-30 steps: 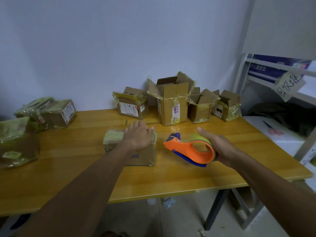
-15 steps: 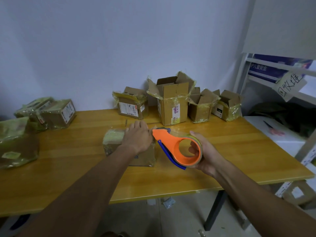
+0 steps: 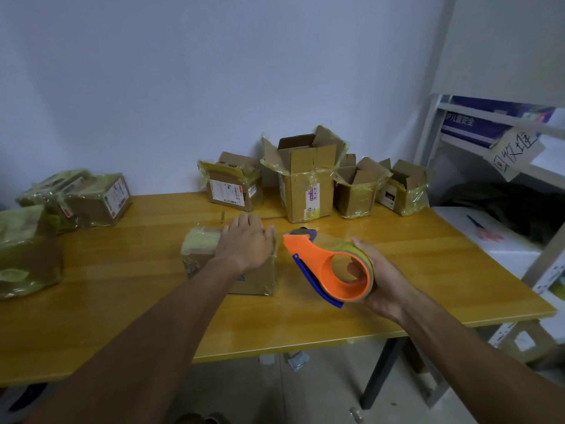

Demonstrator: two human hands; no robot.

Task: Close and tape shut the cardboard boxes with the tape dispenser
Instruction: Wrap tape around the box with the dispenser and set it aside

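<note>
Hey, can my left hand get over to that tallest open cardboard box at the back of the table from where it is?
Probably yes. The left hand rests on the small taped cardboard box; bare wooden table separates it from the tall open cardboard box, though it would let go.

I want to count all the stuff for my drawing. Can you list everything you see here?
table: 1, yellow wood, under the boxes
box being taped: 1, brown, table middle, under the left hand
open boxes: 4, brown with yellowish tape, by the wall
taped boxes: about 3, brown wrapped in yellowish tape, table's left end
tape dispenser: 1, orange and blue, right of the middle box
shelf: 1, white, far right
left hand: 1, flat on the middle box
right hand: 1, grip round the dispenser
</note>
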